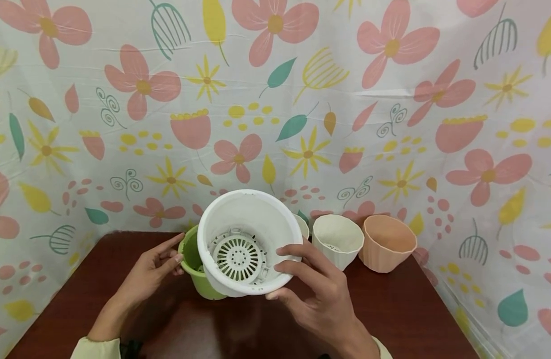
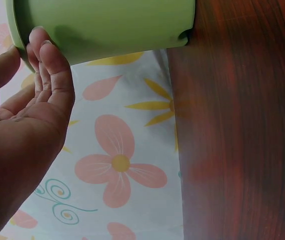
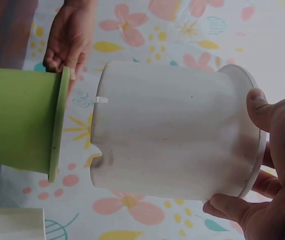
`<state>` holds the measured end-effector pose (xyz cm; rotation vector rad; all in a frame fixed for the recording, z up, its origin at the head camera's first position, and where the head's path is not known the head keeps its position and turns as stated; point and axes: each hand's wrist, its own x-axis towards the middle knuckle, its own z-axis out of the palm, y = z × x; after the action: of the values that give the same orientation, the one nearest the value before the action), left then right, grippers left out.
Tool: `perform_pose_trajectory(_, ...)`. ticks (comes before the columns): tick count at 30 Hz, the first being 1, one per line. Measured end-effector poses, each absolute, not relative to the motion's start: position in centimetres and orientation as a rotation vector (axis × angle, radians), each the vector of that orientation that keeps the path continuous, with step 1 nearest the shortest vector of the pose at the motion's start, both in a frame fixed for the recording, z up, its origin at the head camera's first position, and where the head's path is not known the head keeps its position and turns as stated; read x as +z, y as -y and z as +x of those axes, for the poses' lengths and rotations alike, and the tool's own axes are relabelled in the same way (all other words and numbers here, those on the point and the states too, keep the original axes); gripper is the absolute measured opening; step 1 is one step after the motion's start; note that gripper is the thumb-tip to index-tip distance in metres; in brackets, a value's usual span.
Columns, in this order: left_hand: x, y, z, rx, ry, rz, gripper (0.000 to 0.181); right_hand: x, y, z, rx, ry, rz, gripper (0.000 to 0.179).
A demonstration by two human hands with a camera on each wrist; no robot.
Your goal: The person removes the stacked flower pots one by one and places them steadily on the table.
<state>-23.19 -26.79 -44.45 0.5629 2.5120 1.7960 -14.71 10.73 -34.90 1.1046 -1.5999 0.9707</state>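
My right hand (image 1: 317,286) grips the rim of a white flower pot (image 1: 275,219), fingers inside and thumb outside. The pot is raised and tilted so its slotted round base insert shows in the head view. Behind and left of it is a green flower pot (image 1: 209,289), partly hidden by the white one. My left hand (image 1: 151,271) pinches the green pot's rim between thumb and fingers. In the right wrist view the white pot's notched bottom (image 3: 98,155) faces the green pot's rim (image 3: 57,135), with a gap between them.
On the dark wooden table (image 1: 392,319) at the back right stand a cream faceted pot (image 1: 347,232) and a peach faceted pot (image 1: 387,257). Another pale pot (image 1: 303,227) shows only partly behind the white one. A flower-patterned sheet (image 1: 257,119) hangs behind and around the table.
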Motion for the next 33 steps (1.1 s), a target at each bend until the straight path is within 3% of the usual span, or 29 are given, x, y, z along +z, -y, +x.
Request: perform_pose_trajectory(33,-44.4,26.7,-23.0,1.788,-2.517,0.560,0.059,-37.8,-14.5,-13.8,0.907,1.668,1.168,0.034)
